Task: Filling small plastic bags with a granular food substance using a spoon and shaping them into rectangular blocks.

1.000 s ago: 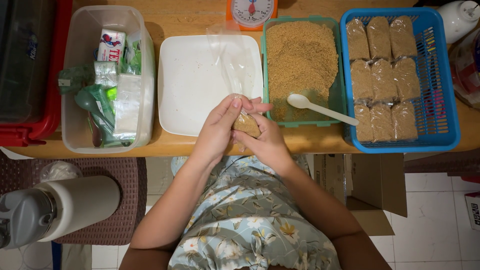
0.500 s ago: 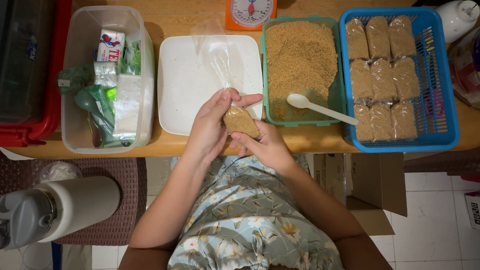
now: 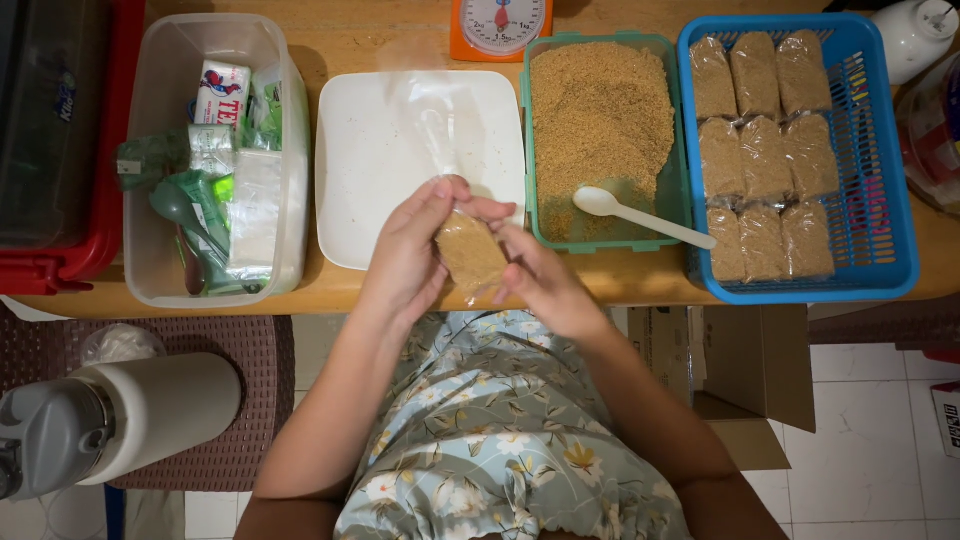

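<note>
Both my hands hold a small clear plastic bag [image 3: 468, 250] partly filled with brown granules, just in front of the table edge. My left hand [image 3: 410, 255] grips the bag's upper left side with thumb and fingers. My right hand [image 3: 535, 280] supports it from the right and below. The bag's empty top [image 3: 435, 130] stretches up over the white square plate [image 3: 360, 150]. To the right sits a green tray [image 3: 528, 150] of brown granules with a white spoon [image 3: 640, 215] lying in it.
A blue basket [image 3: 880, 200] at the right holds several filled bags. A clear tub [image 3: 150, 200] with packets stands at the left, beside a red bin [image 3: 60, 260]. An orange kitchen scale [image 3: 500, 25] is at the back. A white jug [image 3: 130, 415] lies on a stool.
The bag has been opened out from between my closed hands. It now stands upright, and its empty top stretches over the plate.
</note>
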